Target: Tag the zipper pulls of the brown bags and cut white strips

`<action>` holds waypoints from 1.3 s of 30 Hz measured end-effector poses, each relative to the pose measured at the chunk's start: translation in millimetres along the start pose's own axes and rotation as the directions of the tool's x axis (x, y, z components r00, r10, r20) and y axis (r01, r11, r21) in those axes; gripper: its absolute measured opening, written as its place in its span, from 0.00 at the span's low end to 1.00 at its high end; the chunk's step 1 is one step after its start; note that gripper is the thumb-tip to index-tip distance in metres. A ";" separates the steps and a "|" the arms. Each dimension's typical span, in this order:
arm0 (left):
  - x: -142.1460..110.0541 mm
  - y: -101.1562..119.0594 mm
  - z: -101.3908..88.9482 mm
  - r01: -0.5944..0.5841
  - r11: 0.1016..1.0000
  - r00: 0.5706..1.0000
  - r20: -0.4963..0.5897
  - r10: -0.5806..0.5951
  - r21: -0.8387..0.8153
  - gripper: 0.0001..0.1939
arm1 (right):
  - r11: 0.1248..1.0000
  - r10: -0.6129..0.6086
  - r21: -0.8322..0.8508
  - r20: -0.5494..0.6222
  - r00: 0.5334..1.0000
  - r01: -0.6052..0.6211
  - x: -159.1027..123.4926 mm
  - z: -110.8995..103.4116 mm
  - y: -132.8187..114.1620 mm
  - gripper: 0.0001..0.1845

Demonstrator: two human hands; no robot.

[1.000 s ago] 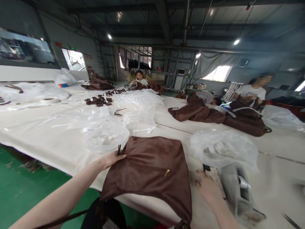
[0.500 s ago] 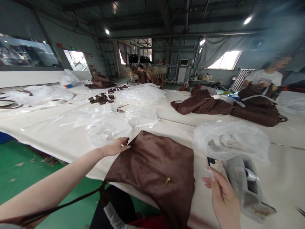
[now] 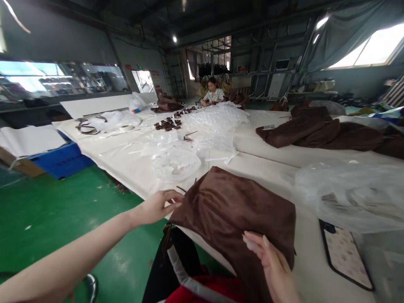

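A soft brown bag (image 3: pixel 240 206) lies over the table's near edge, its lower part hanging toward my lap. At the bag's left edge is my left hand (image 3: pixel 160 206), thumb and fingers closed on the brown material; the fingertips are partly hidden. My right hand (image 3: pixel 271 261) is over the bag's lower right part, fingers fairly straight and close together. A small pale, translucent piece (image 3: pixel 251 245) shows at its fingertips, too blurred to name. From the bag's lower left a strap wrapped in whitish covering (image 3: pixel 186 273) runs across my lap.
A phone in a patterned case (image 3: pixel 347 254) lies right of the bag, beside clear plastic bags (image 3: pixel 350 193). More brown bags (image 3: pixel 322 130) lie farther back. Small brown pieces (image 3: pixel 167 124) and plastic wrapping (image 3: pixel 214 122) cover mid-table. A person (image 3: pixel 213 92) sits beyond; a blue crate (image 3: pixel 63 158) stands left.
The view has swung left. My right hand has moved from beside the phone to over the bag. The bag's gold zip pull, visible earlier, no longer shows. My left hand stays at the bag's left edge.
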State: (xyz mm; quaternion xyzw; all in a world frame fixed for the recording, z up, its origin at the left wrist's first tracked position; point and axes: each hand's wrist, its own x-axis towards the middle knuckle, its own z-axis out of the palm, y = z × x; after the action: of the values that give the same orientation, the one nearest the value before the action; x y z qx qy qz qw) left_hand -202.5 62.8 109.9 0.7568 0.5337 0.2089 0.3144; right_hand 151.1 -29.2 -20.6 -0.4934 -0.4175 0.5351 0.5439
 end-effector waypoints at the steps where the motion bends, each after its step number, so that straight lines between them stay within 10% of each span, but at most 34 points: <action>1: -0.2 15.0 17.4 -0.059 0.998 0.997 0.048 0.061 -0.031 0.18 | 0.999 0.015 -0.033 -0.013 1.000 -0.015 -0.6 0.2 -2.8 0.24; 6: -1.2 68.0 110.7 -0.170 0.951 0.941 0.242 0.235 -0.260 0.15 | 0.958 -0.061 -0.282 -0.039 0.997 0.048 -15.3 9.0 -23.8 0.25; 13: -1.8 80.7 188.8 0.007 0.872 0.977 0.188 0.098 -0.489 0.12 | 0.962 -0.098 -0.265 -0.096 0.991 0.069 -39.9 22.8 -23.3 0.31; 18: 5.8 74.3 191.6 -0.104 0.818 0.994 -0.030 0.106 -0.566 0.09 | 0.883 -0.215 -0.447 -0.122 0.969 0.139 -39.3 24.1 -13.6 0.22; 27: 48.1 35.8 185.0 0.202 0.706 0.932 0.354 0.073 -0.678 0.22 | 0.654 -0.265 -0.756 -0.174 0.949 0.044 9.6 4.6 -9.0 0.11; 33: 49.8 28.9 197.3 0.226 0.664 0.929 0.363 0.074 -0.713 0.26 | 0.105 -0.278 -0.992 -0.090 0.956 -0.063 11.3 26.1 -19.9 0.04; 39: 47.1 30.3 191.8 0.213 0.667 0.923 0.370 0.102 -0.714 0.24 | -0.050 -0.285 -0.999 0.001 0.958 -0.014 4.2 30.8 -18.6 0.06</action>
State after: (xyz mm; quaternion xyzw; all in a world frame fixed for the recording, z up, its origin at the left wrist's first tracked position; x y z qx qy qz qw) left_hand -40.9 51.5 -7.0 0.5710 0.3539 0.2476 0.6982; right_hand 124.4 -21.2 2.4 -0.7409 -0.6608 -0.0407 0.1132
